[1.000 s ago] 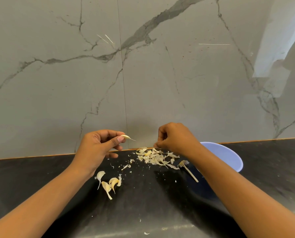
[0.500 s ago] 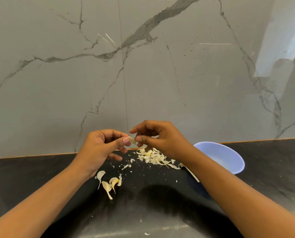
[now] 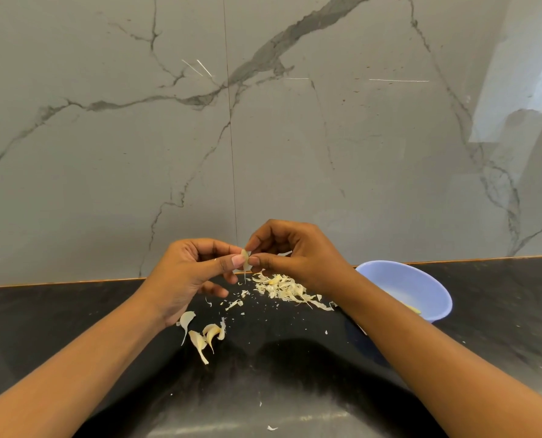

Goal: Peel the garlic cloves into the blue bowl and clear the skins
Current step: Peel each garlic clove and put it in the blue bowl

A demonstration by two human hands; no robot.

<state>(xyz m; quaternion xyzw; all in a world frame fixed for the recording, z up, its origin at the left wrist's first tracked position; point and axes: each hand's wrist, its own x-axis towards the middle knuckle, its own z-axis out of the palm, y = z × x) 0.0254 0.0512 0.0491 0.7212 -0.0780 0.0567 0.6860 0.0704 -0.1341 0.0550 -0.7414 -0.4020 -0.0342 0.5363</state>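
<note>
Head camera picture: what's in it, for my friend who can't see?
A left hand and a right hand pinch one garlic clove above a black counter. Skins lie piled below, more cloves near the left wrist, a blue bowl at right.

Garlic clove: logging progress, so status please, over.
Left hand and right hand both pinch one garlic clove above counter. Skin pile uncleared, loose cloves waiting. Nothing blocking.

we see one pale garlic clove (image 3: 246,258) upright at frame centre, pinched between left hand (image 3: 187,279) and right hand (image 3: 298,254) | a few unpeeled cloves (image 3: 204,335) clustered on the tabletop, lower left of centre | skins (image 3: 283,287) heaped just right of centre | blue bowl (image 3: 399,279) upright at right, holding a yellowish piece
</note>
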